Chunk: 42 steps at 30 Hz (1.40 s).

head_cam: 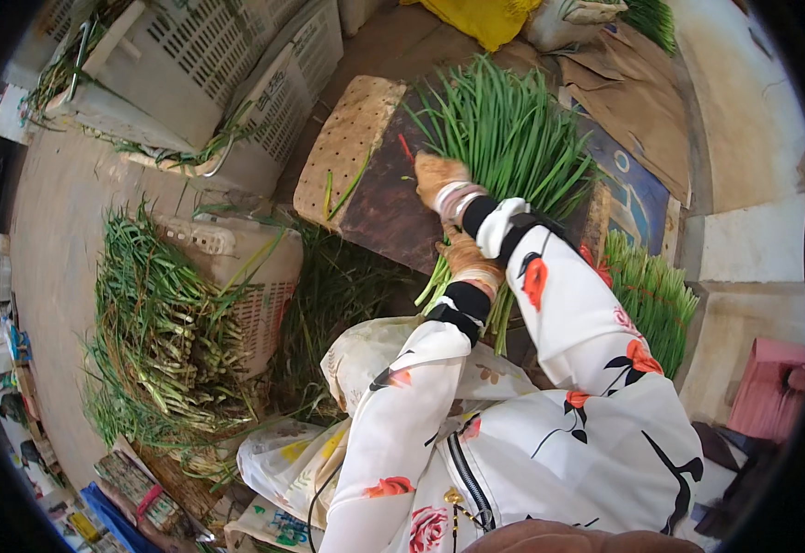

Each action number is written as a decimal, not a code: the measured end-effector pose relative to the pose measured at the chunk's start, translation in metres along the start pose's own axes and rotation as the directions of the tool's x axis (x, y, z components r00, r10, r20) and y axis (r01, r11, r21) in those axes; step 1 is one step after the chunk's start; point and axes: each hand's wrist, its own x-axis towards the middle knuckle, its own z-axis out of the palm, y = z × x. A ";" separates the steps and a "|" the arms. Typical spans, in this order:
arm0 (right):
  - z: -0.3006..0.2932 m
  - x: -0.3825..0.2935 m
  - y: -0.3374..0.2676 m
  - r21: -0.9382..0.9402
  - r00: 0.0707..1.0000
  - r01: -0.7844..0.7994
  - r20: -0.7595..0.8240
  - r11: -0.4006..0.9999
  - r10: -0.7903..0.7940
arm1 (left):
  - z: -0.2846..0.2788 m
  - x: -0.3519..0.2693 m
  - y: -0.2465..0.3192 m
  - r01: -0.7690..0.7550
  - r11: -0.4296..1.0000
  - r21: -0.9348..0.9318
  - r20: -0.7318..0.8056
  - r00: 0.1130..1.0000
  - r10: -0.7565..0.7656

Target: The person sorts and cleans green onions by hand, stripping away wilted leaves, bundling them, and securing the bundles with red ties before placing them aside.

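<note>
A bunch of long green leafy stalks, like garlic chives (506, 131), lies on a dark board (389, 207), its leaves fanned away from me and its pale cut ends towards my lap. My left hand (470, 257) is closed around the lower stalks. Just beyond it, my right hand (440, 178) reaches across the bunch to its left side, slightly blurred. A thin red tie (406, 148) sticks out from the right hand's fingers; the rest of the tie is hidden. Both hands seem to wear thin, tan-coloured gloves.
Left of the board, loose stalks (167, 332) heap against a white plastic crate (257, 276). Larger crates (195, 62) stand at the upper left. Tied green bunches (651, 304) stand at the right, near the wall. A yellow bag (478, 17) lies beyond the board.
</note>
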 end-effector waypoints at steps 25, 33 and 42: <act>-0.115 0.070 0.181 0.724 0.823 -0.192 -0.249 0.663 0.511 | -0.041 -0.044 0.021 0.079 0.963 -0.258 -0.171 0.977 -0.126; -0.108 0.138 0.196 0.515 0.883 -0.382 -0.043 0.767 0.468 | -0.038 -0.034 0.020 0.108 0.974 -0.198 -0.137 0.981 -0.137; -0.096 0.166 0.230 0.553 0.827 -0.506 0.092 0.662 0.555 | -0.033 -0.027 0.021 0.113 0.983 -0.147 -0.169 0.976 -0.138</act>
